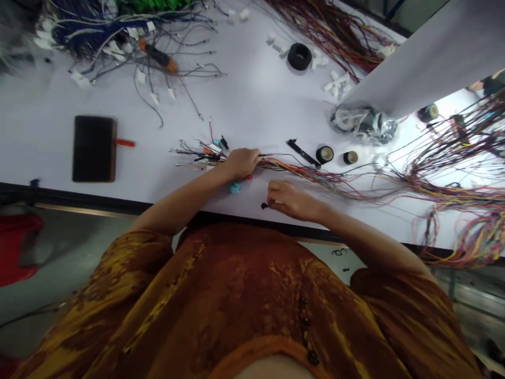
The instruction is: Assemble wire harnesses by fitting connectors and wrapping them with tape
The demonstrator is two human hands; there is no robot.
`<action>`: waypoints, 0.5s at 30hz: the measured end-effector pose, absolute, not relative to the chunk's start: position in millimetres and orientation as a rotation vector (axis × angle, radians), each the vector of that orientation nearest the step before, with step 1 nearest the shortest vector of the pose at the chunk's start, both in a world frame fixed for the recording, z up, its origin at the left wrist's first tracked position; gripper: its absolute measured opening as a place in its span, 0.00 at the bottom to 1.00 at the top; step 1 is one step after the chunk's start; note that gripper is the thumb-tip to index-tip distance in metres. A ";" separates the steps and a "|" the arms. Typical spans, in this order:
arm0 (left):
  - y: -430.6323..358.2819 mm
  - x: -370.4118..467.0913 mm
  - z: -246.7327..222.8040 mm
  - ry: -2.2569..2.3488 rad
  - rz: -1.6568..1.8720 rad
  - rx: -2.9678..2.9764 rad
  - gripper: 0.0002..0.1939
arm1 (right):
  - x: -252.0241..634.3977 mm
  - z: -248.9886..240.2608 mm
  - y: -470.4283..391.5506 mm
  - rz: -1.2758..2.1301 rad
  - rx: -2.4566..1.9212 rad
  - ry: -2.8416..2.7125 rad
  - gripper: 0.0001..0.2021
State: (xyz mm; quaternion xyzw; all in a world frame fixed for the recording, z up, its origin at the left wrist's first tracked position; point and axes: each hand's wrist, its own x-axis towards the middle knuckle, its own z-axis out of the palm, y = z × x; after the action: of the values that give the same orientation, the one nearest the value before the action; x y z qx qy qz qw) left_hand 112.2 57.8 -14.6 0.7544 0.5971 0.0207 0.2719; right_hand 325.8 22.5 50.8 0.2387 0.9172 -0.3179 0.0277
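Multicoloured, thin wires form a loose bundle point(300, 170) running left to right, the left hand point(241, 162) closed around it; farther right, just apart on the body side, a small black scrap point(264, 206) meets the right hand's curled fingers point(273, 201), whether pinched or merely touching is unclear.

One head-worn camera looks forward and down, from near above the worktable point(260, 100).

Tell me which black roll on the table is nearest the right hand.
The roll with a tan core, beside the end of the black strip. The smaller roll sits just to its right; the others lie farther from the right hand.
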 end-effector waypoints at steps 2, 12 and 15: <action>57.8 106.3 -14.0 1.561 0.101 2.010 0.20 | 340.2 51.8 13.9 -1.507 0.942 2.756 0.09; 29.9 98.3 62.4 1.077 0.984 1.804 0.12 | 296.9 42.5 18.0 -2.795 1.818 2.210 0.08; 31.7 83.0 88.9 1.247 1.217 1.804 0.07 | 285.1 51.5 23.5 -3.109 1.755 1.943 0.16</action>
State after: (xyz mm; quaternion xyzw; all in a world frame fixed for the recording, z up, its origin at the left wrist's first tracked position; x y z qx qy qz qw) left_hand 83.0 31.7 88.9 0.6835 0.4723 0.4612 0.3114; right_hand 285.1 23.5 51.5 0.3865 0.4281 -0.6849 -0.4453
